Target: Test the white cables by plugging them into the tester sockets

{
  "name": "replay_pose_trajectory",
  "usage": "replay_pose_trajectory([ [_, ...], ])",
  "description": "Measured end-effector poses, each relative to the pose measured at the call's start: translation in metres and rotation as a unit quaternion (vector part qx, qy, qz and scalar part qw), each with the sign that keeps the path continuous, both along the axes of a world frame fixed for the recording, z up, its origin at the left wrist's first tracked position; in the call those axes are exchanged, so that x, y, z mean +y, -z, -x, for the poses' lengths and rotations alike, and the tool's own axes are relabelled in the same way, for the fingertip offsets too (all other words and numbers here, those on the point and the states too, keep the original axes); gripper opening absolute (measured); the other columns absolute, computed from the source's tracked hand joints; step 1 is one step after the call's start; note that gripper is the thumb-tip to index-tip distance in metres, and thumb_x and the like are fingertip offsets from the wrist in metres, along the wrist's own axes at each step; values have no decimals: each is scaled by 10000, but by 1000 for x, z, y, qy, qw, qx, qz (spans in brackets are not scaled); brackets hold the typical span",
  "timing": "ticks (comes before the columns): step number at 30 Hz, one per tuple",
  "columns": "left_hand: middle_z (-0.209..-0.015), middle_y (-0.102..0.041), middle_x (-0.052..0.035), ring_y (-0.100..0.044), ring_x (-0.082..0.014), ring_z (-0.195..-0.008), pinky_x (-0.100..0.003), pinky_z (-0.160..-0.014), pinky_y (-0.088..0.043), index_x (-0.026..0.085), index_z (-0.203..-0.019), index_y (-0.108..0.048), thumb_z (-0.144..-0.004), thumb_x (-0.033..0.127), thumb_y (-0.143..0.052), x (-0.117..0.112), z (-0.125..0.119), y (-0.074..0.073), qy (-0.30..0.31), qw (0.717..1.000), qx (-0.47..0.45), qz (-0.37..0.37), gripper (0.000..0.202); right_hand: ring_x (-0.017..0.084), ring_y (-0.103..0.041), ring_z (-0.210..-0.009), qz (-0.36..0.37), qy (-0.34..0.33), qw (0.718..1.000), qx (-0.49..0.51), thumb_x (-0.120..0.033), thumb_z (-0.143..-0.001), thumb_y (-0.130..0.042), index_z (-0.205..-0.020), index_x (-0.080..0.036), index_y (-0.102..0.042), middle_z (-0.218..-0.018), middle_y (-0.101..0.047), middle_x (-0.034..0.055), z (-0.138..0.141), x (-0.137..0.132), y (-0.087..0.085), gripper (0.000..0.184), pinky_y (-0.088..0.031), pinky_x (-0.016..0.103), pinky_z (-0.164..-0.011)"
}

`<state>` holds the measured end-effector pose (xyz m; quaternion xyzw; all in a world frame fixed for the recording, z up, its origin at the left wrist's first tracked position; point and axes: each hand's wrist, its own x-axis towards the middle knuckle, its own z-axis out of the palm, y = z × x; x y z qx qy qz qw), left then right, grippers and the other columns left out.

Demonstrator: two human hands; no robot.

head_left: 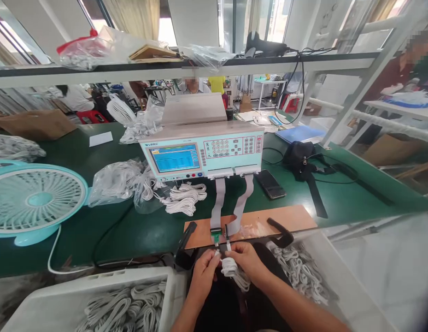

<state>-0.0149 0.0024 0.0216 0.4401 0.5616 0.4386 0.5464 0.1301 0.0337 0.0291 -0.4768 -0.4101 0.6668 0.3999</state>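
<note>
My left hand (pixel 204 272) and my right hand (pixel 248 262) together hold a coiled white cable (pixel 234 271) just below the table's front edge. My left fingers pinch one cable end up at the green connector (pixel 215 237); my right fingers hold the other end at the neighbouring connector (pixel 227 235). Two grey ribbon cables (pixel 219 198) run from these connectors up to a pale blue tester (pixel 203 152) with a lit blue screen. The connectors sit on a brown board (pixel 255 225).
A white bin of coiled cables (pixel 96 299) sits lower left, another clear bin of cables (pixel 303 272) lower right. On the green table lie bagged cables (pixel 117 182), a loose cable bundle (pixel 184 197), a turquoise fan (pixel 34 198), a phone (pixel 270 184) and a black pouch (pixel 300 159). People work behind.
</note>
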Motion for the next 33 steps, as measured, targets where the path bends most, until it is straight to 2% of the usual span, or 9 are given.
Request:
replay_pose_trajectory([
  [2, -644, -491, 14, -454, -106, -527, -187, -415, -358, 150, -593, -567, -746, 418, -546, 4, 4, -1, 14, 1000, 3, -5, 309, 73, -351, -428, 38, 1, 999, 26, -406, -576, -712, -520, -150, -537, -451, -480, -46, 2, 1, -2, 315, -260, 220, -448],
  [5, -585, -474, 26, -435, -103, -523, -199, -485, -362, 153, -560, -544, -760, 363, -530, 7, 4, 3, -2, 1000, 9, -16, 290, 69, -340, -413, 70, 0, 996, 48, -440, -570, -719, -531, -150, -521, -449, -489, -40, 5, 1, -3, 354, -229, 218, -433],
  [13, -583, -455, 30, -408, -107, -581, -212, -572, -340, 149, -578, -528, -784, 308, -508, 4, -6, 11, -71, 996, 12, -45, 261, 59, -294, -410, 52, -24, 998, 20, -466, -593, -703, -548, -145, -540, -444, -452, -52, 3, 1, -3, 363, -183, 223, -427],
  [21, -548, -415, 48, -371, -87, -536, -198, -510, -307, 147, -606, -511, -775, 391, -547, 1, -25, 10, -139, 988, -64, -30, 298, 63, -331, -416, 50, -19, 998, 21, -455, -607, -699, -565, -138, -568, -459, -482, -44, 3, 2, -5, 346, -227, 210, -435],
  [25, -494, -414, 52, -385, -84, -494, -202, -477, -305, 140, -553, -519, -774, 400, -540, -4, -31, 6, -156, 987, -15, -35, 342, 80, -412, -437, 60, -17, 997, 36, -443, -579, -726, -605, -139, -614, -504, -554, -21, 4, -3, -2, 325, -288, 204, -443],
  [28, -610, -566, 4, -506, -120, -584, -210, -520, -375, 138, -611, -595, -796, 393, -508, -16, -11, -3, -173, 984, 17, -43, 328, 116, -500, -487, 69, 2, 997, 20, -422, -537, -759, -679, -145, -657, -584, -624, 10, 4, -5, 2, 328, -370, 216, -467],
  [30, -802, -636, -37, -566, -148, -726, -228, -620, -435, 152, -738, -630, -847, 365, -430, -30, 21, -6, -202, 972, 77, -87, 312, 139, -542, -528, 81, 8, 997, -7, -416, -546, -759, -733, -152, -676, -650, -657, 32, 3, -1, 6, 334, -405, 222, -471],
  [32, -923, -633, -62, -574, -161, -843, -260, -745, -450, 166, -875, -622, -888, 316, -343, -53, 66, -4, -227, 940, 241, -88, 317, 159, -577, -582, 75, 2, 997, -31, -396, -547, -761, -741, -166, -685, -702, -673, 44, 3, 3, 11, 311, -431, 219, -476],
  [33, -935, -628, -71, -569, -166, -879, -280, -801, -440, 164, -928, -611, -894, 292, -328, -69, 92, 0, -238, 908, 342, -54, 312, 169, -591, -612, 67, 2, 997, -37, -383, -541, -765, -738, -174, -689, -728, -680, 48, 2, 5, 13, 296, -445, 219, -483],
])
